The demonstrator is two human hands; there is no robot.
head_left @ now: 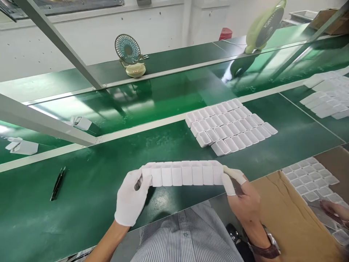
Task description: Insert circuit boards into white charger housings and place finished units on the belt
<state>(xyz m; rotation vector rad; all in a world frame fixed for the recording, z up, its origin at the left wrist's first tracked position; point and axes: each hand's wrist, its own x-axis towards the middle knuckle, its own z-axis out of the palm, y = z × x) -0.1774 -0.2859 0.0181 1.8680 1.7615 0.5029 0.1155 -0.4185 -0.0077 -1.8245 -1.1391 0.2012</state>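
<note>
While a green counter [81, 203] stretched across the whole view, black tweezers [57, 183] lay on it at the far left, well apart from everything else. Beyond them, on the glossy belt behind a pale rail, sat two small white boxes [23, 146]. Nearer the middle, the left hand [131, 200], in a white glove, had its fingers [144, 180] closed around the left end of a row of white plastic cases [185, 173], pressed side by side and held level just above the counter's near edge. On the far ledge above, a small teal desk fan [128, 49] stood upright. The right hand [242, 198], bare but for white finger cots on thumb and forefinger, pinched the row's right end, with a watch [268, 247] at its wrist. Behind that hand, a block of matching white cases [231, 125] lay in neat tilted rows on the counter, near but apart from the held row. At the far right, more cases [311, 178] sat in a tray on a brown cardboard sheet [286, 218], with further stacks [327, 98] up the counter.
</note>
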